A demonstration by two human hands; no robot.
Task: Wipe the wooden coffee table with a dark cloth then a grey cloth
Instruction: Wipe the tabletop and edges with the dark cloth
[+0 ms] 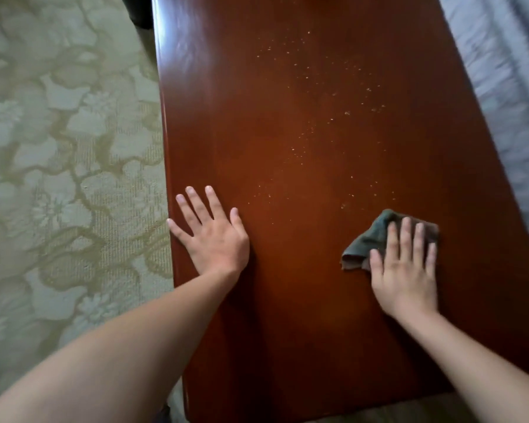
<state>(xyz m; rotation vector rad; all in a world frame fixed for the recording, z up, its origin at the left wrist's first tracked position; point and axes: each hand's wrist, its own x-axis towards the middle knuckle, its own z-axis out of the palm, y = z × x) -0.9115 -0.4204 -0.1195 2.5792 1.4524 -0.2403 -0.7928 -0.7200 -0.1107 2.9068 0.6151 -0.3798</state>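
1. The right hand [405,270] lies flat, fingers [406,236] straight and close together, pressing down on the dark cloth [370,239]. It curls round nothing; the palm and fingers just bear on the cloth from above.
2. The left hand [209,232] is spread wide, fingers [196,206] straight and fanned, palm down on the table [287,285]. It holds nothing. Its little finger reaches the table's left edge.
3. The dark cloth is bunched and folded, lying on the near right part of the table top. It sticks out to the left of and beyond the right hand's fingers; the rest is hidden under the hand.
4. The two hands are well apart, with bare wood between them.
5. Pale crumbs [333,117] are scattered over the middle of the table, beyond both hands, the nearest just beyond the cloth.
6. The table is glossy reddish-brown wood.
7. A pale green patterned carpet [68,148] lies to the table's left; a grey fabric [507,87] lies along its right side.
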